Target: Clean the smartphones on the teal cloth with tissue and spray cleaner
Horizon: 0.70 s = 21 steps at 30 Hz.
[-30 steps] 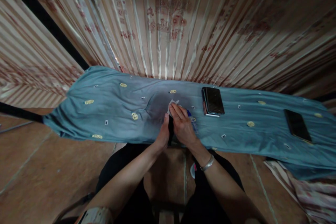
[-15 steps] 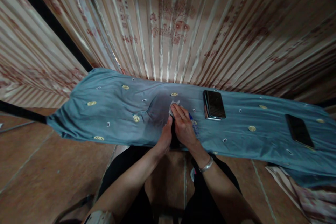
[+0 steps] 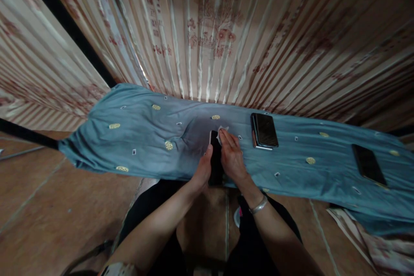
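A black phone (image 3: 215, 155) lies at the front edge of a surface covered by a blue cloth (image 3: 145, 138). My left hand (image 3: 202, 171) grips the phone's left side, thumb along its edge. My right hand (image 3: 231, 157) presses a small white wipe (image 3: 221, 132) with closed fingers at the phone's upper right. Most of the phone's right half is hidden under my right hand. A silver bracelet (image 3: 258, 205) sits on my right wrist.
Two stacked dark phones (image 3: 264, 130) lie on the cloth to the right of my hands. Another dark phone (image 3: 368, 164) lies far right. Striped curtains (image 3: 226, 30) hang right behind. Brown floor tiles (image 3: 48, 207) and my dark trouser legs are below.
My right hand with the white wipe slid to the right off the phone's top, so the dark screen now shows between my hands. My left hand kept its grip.
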Motion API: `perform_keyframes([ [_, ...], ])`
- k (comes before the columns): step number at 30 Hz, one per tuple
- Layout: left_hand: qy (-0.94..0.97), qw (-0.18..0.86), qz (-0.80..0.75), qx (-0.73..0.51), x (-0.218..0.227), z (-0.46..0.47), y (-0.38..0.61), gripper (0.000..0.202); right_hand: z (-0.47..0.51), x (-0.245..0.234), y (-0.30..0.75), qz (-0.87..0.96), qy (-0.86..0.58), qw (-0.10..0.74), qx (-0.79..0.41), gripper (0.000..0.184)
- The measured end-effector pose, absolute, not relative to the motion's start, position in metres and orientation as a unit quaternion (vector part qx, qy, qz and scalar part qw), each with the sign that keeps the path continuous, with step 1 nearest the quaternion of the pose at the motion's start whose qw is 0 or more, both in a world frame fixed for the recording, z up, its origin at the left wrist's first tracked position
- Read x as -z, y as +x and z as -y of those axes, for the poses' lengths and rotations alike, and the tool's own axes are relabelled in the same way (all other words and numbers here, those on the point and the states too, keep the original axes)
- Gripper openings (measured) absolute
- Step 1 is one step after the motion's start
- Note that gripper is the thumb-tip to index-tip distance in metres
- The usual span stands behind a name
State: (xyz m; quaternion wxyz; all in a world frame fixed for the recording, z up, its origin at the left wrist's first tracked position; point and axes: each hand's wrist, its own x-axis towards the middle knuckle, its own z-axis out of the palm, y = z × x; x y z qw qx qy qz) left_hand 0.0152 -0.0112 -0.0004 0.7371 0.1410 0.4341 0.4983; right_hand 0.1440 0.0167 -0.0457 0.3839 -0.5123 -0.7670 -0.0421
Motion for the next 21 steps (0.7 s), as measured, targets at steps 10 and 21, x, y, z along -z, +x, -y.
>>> perform_keyframes([
  [10, 0.113, 0.796, -0.405, -0.434, -0.017, 0.01, 0.008, 0.05, -0.018, 0.05, 0.151, 0.756, -0.528, 0.386, -0.024, 0.06],
  [21, 0.069, 0.806, -0.402, -0.429, -0.028, 0.001, -0.003, 0.055, -0.008, 0.049, 0.139, 0.754, -0.529, 0.387, -0.046, 0.058],
])
